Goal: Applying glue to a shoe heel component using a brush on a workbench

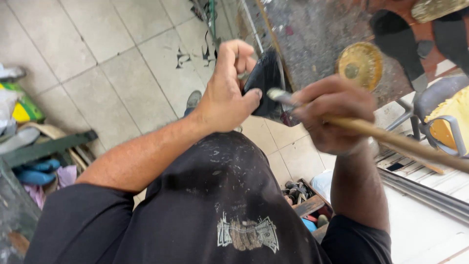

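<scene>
My left hand (227, 90) grips a black shoe piece (266, 80), holding it up in front of my chest. My right hand (334, 115) holds a long wooden-handled brush (391, 139), its tip (276, 94) resting against the black piece. The handle runs off to the lower right. Both hands meet above the tiled floor, just in front of a worn work surface (312, 34).
A round yellow brush wheel (360, 64) sits on the work surface, with black sole shapes (395, 36) beyond it. A metal chair with a yellow seat (447, 117) stands at right. A box of small tools (305, 200) lies below; clutter and blue items (36, 168) are at left.
</scene>
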